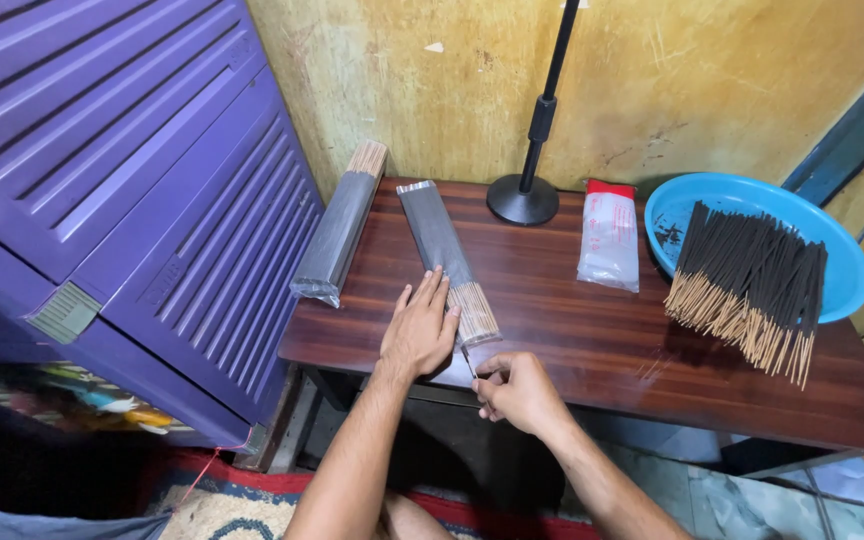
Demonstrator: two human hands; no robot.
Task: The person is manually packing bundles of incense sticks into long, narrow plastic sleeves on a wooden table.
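Observation:
A clear plastic sleeve filled with dark incense sticks (pixel 440 245) lies on the brown wooden table (pixel 592 330), its bare stick ends towards me. My left hand (pixel 419 328) rests flat on the near end of that packet, fingers spread. My right hand (pixel 517 390) is at the table's front edge, fingers pinched on a thin stick (pixel 467 362) beside the packet's open end. A second filled packet (pixel 337 240) leans at the table's left edge.
A blue basin (pixel 832 250) at the right holds a heap of loose incense sticks (pixel 752 285). A stack of empty plastic sleeves (pixel 609 240) lies mid-table. A black stand base (pixel 523 198) sits at the back. A purple louvred cabinet (pixel 132 160) stands left.

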